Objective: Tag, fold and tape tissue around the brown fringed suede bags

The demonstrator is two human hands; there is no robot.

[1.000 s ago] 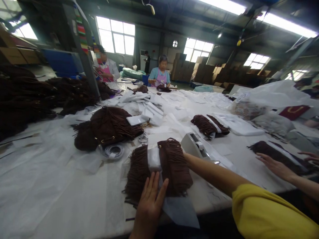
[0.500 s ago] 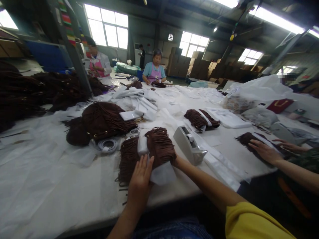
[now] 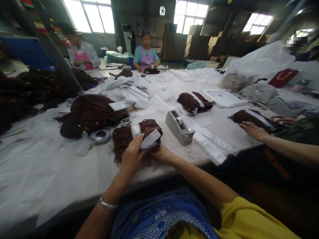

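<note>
A broad white worktable (image 3: 87, 177) fills the foreground, its left part strewn with thin, crumpled sheeting (image 3: 32, 159). Bright windows (image 3: 89, 15) and stacked cartons (image 3: 171, 43) stand at the back of the room; two people in pink aprons sit across the table.

At the right, a large translucent bag (image 3: 261, 61) bulges on the table; its contents are too blurred to name. A blue bin (image 3: 25, 49) stands far left, its inside out of sight.

At the near edge, between the person's hands, lies a brown fringed bundle (image 3: 121, 141) with a white band around it and a loose pale flap (image 3: 151, 138). The left hand (image 3: 132, 151) grips its near side, fingers close together over the top. The right hand (image 3: 160, 153) is at its right underside; its fingers are hidden, so their closure cannot be told.

A grey tape dispenser (image 3: 180, 127) stands just right of the bundle, between it and some clear plastic strips (image 3: 211, 144). A coiled roll (image 3: 99, 134) and a larger fringed bag (image 3: 87, 114) lie to its left. A neighbour's hand (image 3: 254, 131) rests by another wrapped bundle (image 3: 258, 119).
</note>
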